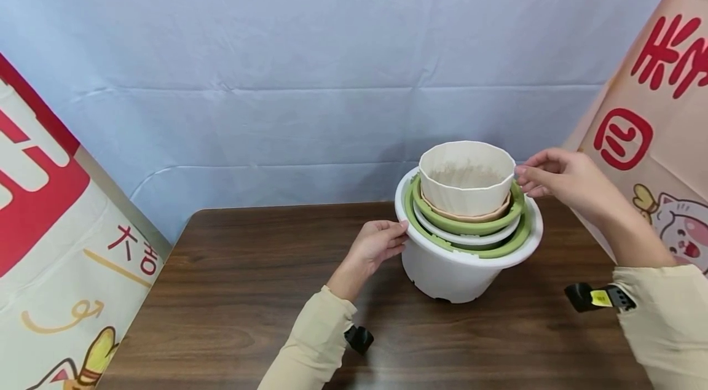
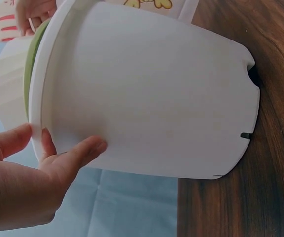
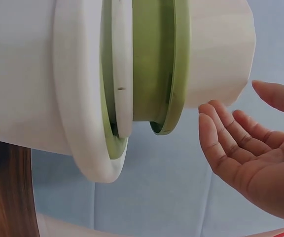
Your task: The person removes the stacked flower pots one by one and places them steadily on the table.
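Note:
A large white pot stands upright on the table, with several smaller pots nested in it. Within its rim show a green pot, a white one, another green one and a thin peach rim. Topmost sits a cream faceted pot, brownish marks on its inner wall. My left hand pinches the large white pot's rim on its left side, two fingers lying below against the outer wall. At the cream pot's right rim is my right hand, thumb and fingers spread apart, fingertips right at its wall.
The dark wooden table extends left of the pots. Behind it hangs a pale blue cloth. Printed banners stand at both sides, a red and white one left and a pink one close behind my right arm.

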`<state>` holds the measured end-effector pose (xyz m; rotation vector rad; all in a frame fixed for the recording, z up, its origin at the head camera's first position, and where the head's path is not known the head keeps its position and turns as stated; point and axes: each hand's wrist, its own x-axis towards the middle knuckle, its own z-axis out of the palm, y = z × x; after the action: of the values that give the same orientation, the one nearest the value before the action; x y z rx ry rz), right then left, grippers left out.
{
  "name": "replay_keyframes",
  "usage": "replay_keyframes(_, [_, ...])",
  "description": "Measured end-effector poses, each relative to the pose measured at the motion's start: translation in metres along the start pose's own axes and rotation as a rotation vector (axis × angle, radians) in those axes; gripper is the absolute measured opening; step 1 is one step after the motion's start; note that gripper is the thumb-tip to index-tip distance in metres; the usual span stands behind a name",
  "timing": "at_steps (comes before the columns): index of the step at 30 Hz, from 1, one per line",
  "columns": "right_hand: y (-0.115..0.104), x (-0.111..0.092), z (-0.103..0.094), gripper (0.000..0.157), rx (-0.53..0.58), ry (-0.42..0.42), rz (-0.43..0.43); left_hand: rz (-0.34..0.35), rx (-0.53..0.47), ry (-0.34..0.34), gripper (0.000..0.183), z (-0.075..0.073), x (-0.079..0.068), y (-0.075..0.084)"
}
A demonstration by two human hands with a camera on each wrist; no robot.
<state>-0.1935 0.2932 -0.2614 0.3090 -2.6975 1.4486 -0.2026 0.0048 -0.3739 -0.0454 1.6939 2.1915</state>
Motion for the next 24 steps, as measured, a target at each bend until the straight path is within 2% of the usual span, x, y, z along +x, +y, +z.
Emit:
replay_keyframes(18, [-0.007,0.014,0.006,0.035,-0.068,0.008,0.080,0.008,0.003,0.028,0.018,0.001,0.001,-0.002])
replay_keyframes(24, [-0.003,0.016,0.007,0.038,-0.037,0.001,0.134,0.010,-0.001,0.028,0.018,0.001,0.002,-0.002])
